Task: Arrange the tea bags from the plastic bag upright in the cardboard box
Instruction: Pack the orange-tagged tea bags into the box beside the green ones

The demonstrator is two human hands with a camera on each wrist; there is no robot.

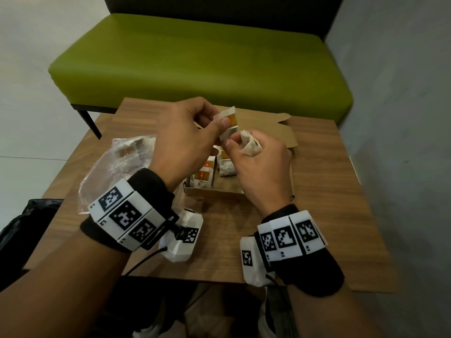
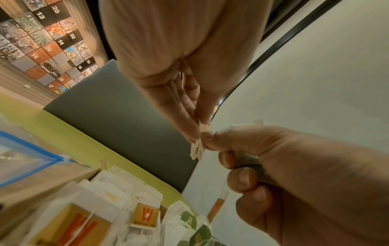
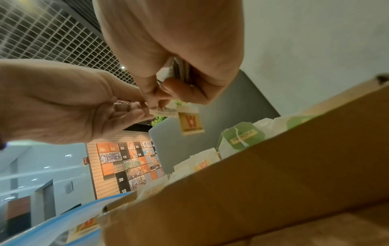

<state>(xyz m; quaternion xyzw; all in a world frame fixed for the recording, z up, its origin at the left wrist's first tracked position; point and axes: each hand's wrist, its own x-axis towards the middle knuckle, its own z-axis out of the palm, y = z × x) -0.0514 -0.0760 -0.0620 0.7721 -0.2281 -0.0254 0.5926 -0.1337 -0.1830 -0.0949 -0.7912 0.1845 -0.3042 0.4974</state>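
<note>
Tea bag point(image 1: 228, 123): being pinched above the cardboard box point(image 1: 214, 191) by my left hand point(image 1: 185, 140); my right hand point(image 1: 258, 157) is pinching its lower edge, curled round another. I am judging it best straightened, then lowered upright beside those standing.

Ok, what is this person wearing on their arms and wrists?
Both forearms are bare. Each wrist has a black fabric band carrying white blocks printed with black square codes. A white faceted camera housing hangs under each wrist, with a thin black cable trailing from the left one.
</note>
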